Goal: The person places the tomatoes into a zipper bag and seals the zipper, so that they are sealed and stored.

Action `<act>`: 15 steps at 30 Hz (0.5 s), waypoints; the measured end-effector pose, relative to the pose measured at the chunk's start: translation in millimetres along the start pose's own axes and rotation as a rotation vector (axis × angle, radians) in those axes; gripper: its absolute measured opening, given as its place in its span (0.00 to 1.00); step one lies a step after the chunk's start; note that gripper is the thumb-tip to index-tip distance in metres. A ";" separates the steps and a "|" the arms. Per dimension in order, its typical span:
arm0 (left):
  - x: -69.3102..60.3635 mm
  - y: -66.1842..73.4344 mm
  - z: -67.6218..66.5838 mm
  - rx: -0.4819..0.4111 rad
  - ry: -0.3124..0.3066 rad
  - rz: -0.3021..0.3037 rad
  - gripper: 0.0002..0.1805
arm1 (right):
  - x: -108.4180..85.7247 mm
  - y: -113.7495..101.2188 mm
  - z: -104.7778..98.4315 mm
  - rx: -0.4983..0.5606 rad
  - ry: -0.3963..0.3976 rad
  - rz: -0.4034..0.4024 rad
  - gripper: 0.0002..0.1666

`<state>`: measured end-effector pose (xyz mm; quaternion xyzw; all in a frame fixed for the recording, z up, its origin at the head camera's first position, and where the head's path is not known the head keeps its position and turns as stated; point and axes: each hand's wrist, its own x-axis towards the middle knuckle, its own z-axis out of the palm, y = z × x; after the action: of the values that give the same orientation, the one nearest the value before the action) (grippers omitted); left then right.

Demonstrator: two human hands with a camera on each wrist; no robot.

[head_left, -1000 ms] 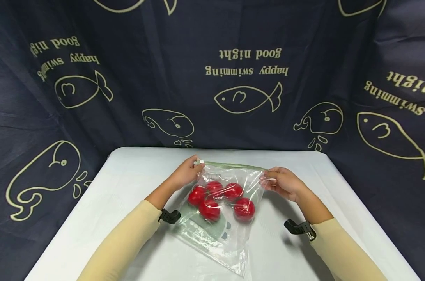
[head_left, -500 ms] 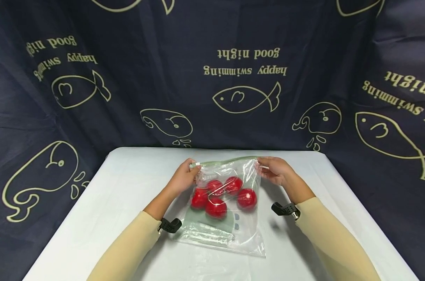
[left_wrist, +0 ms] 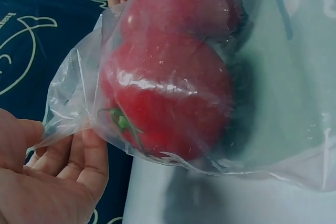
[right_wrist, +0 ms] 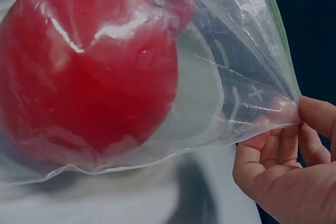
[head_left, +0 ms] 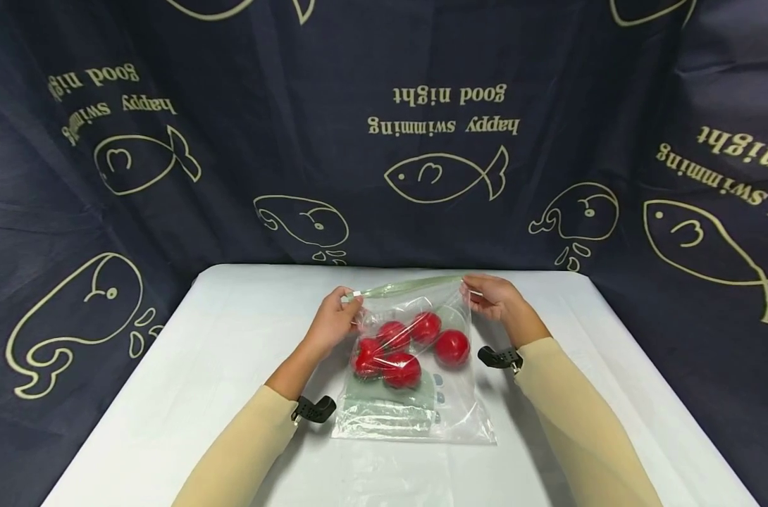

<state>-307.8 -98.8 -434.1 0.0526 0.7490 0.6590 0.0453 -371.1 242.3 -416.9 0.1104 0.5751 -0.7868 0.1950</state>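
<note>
A clear zip bag [head_left: 475,419] with a green closure strip [head_left: 416,285] hangs between my two hands. Several red tomatoes [head_left: 452,348] lie inside it; one [left_wrist: 173,98] shows a green stem in the left wrist view. My left hand [head_left: 335,320] pinches the bag's upper left corner, close to a white slider [head_left: 356,293]. At the upper right corner, the thumb and fingers of my right hand [right_wrist: 283,166] pinch the plastic. The bag's lower part trails toward me; whether its bottom edge touches the table cannot be told.
A white-covered table [head_left: 232,352] lies beneath the bag. Behind it and at both sides hangs a dark blue curtain [head_left: 384,232] with fish and whale drawings. Black wrist mounts [head_left: 314,408] sit on both forearms.
My right hand has moved up and left, tilting that end of the closure strip upward. The bag's bottom has swung from slanted to nearly level, and the tomatoes have shifted slightly right.
</note>
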 end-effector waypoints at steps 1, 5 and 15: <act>1.3 -0.5 0.2 -0.013 0.007 0.002 0.08 | 1.1 0.7 -0.4 -0.003 0.010 -0.003 0.10; 10.0 -3.1 -1.7 -0.053 0.051 0.015 0.11 | 2.3 4.1 -2.2 -0.002 0.047 -0.027 0.08; 43.9 -8.8 -16.0 -0.051 0.090 0.069 0.11 | 2.3 8.9 -9.4 -0.049 0.041 -0.145 0.06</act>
<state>-353.6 -109.6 -440.7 0.0475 0.7309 0.6808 -0.0095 -369.8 248.5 -428.5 0.0797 0.6046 -0.7820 0.1285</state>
